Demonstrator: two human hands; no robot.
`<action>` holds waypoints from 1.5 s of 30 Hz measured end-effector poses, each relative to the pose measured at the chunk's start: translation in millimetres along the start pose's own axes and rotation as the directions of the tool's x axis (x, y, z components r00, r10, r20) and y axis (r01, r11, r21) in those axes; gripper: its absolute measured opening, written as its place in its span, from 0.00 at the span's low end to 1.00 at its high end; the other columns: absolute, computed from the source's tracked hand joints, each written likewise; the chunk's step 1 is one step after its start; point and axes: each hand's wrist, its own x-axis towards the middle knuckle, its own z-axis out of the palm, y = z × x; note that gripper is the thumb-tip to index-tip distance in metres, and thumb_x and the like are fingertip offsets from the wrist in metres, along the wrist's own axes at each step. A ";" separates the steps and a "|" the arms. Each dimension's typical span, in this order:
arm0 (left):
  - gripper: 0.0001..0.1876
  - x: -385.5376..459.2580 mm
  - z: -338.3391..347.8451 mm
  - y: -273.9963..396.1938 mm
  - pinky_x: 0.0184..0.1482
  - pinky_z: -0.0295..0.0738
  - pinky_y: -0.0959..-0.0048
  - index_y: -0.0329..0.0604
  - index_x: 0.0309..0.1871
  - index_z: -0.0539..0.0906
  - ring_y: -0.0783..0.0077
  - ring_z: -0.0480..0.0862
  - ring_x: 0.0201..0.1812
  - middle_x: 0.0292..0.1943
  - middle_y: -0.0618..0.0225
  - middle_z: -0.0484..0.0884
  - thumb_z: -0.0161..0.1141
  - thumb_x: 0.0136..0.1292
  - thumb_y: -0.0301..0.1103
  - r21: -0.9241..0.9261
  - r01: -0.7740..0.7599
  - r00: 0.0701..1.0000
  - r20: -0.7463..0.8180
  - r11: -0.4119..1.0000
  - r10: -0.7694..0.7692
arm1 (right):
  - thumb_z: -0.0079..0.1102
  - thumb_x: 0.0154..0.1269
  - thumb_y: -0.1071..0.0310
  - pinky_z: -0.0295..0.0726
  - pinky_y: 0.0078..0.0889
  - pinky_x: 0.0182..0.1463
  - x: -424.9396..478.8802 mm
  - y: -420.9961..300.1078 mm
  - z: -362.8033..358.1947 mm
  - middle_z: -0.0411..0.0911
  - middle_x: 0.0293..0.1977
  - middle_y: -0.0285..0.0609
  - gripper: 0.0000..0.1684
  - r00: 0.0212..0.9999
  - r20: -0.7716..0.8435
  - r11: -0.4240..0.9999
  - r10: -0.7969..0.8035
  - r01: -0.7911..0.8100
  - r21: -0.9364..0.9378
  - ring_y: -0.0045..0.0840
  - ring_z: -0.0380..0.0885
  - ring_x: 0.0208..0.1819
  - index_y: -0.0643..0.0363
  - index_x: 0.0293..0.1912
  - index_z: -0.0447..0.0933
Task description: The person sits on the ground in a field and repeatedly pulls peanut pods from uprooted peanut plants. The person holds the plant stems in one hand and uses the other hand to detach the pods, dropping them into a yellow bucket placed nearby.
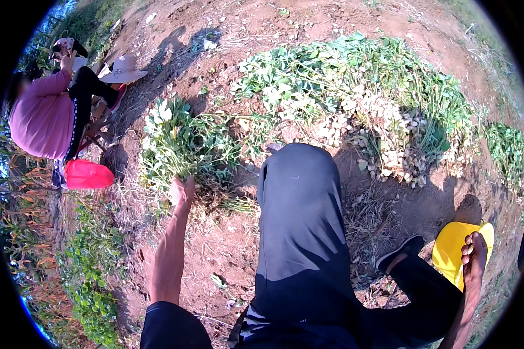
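Observation:
My left hand (182, 191) grips the stems of a leafy bunch of peanut plants (187, 144), whose leaves spread over the soil in front of it. Over at the right, my right hand (474, 253) is raised above a yellow container (449, 248), its fingers curled around small pale objects that look like peanut pods. A wide heap of pulled peanut plants (353, 65) lies on the ground beyond my knee, its leaves on the far side. Pale peanut pods (397, 157) cluster on the roots at the near side of this heap.
My bent leg in dark trousers (301, 209) rises between my arms. At the far left sits a person in a pink top (43, 118), near a wide-brimmed hat (123, 70) and a red bag or cloth (89, 174). More green plants (504, 148) lie at the right. Weeds grow at the lower left.

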 end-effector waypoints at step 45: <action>0.19 -31.2 218.7 477.0 0.38 0.82 0.70 0.35 0.56 0.75 0.60 0.83 0.42 0.47 0.50 0.77 0.60 0.67 0.38 -0.448 0.464 0.684 0.729 0.765 0.012 | 0.53 0.72 0.67 0.74 0.24 0.36 -36.8 -75.4 122.3 0.75 0.36 0.44 0.09 0.831 0.324 0.655 -0.452 0.556 -0.512 0.22 0.75 0.32 0.65 0.43 0.73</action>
